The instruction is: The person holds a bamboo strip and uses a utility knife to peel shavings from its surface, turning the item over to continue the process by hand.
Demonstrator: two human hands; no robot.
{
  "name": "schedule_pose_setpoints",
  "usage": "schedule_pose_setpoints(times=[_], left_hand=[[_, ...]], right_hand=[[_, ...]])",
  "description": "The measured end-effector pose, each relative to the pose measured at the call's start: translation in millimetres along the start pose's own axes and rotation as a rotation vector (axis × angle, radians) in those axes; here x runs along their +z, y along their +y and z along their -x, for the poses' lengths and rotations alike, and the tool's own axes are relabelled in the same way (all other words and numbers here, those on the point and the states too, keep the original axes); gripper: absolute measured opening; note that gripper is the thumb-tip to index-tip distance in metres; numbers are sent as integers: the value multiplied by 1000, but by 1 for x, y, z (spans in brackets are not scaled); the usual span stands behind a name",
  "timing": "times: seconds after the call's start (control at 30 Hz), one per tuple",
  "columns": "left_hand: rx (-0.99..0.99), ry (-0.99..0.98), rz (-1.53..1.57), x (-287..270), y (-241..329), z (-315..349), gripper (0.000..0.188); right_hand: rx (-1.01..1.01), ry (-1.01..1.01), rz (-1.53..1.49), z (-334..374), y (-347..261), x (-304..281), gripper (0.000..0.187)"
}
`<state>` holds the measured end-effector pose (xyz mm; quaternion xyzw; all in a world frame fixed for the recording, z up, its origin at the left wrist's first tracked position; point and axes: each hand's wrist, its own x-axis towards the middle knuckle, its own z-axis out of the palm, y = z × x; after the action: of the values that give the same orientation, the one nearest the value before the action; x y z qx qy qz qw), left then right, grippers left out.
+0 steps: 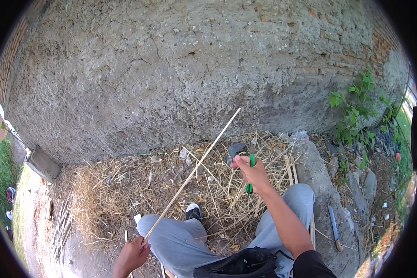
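My left hand (133, 254), low at the left by my knee, is closed round the near end of a long, thin pale wooden strip (186, 181). The strip slants up and away to the right, its far tip in front of the wall. My right hand (255, 174) is raised over the straw at centre right, clear of the strip. Its fingers are closed on a bright green object (249, 188) that shows above and below the hand; the palm hides its middle, so its kind is unclear.
A rough wall (180, 83) rises ahead. Dry straw and shavings (97, 197) litter the ground. A knife (333, 224) lies on a concrete ledge (310, 160) at right, near a leafy plant (356, 111). A dark stone (236, 149) sits beyond my right hand. A black bag (241, 265) rests on my lap.
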<state>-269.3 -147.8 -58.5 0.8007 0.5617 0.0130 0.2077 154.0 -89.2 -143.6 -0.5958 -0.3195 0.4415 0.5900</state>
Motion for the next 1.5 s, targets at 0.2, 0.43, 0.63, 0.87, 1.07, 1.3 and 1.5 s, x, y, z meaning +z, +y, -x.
schedule_pose_setpoints(times=[0.2,0.43,0.63,0.87,1.07,1.3,1.5], left_hand=[[288,-36,57,-28,54,-93,28],[320,260,200,-27,88,-197,34],[362,623,288,14,86,-230,33],[573,880,154,25,112,-233,29],[659,844,100,22,110,-230,19],[640,887,134,23,98,-228,19],[623,896,117,24,92,-231,17]], right_hand=[[-169,69,-382,7,-30,-17,40],[-269,275,-485,-24,-40,-54,23],[-240,455,-514,-30,-42,-61,25],[-230,687,-577,-28,-41,-71,29],[-261,637,-596,-23,-43,-73,33],[-219,587,-537,-23,-37,-67,30],[-240,575,-524,-24,-37,-60,27]])
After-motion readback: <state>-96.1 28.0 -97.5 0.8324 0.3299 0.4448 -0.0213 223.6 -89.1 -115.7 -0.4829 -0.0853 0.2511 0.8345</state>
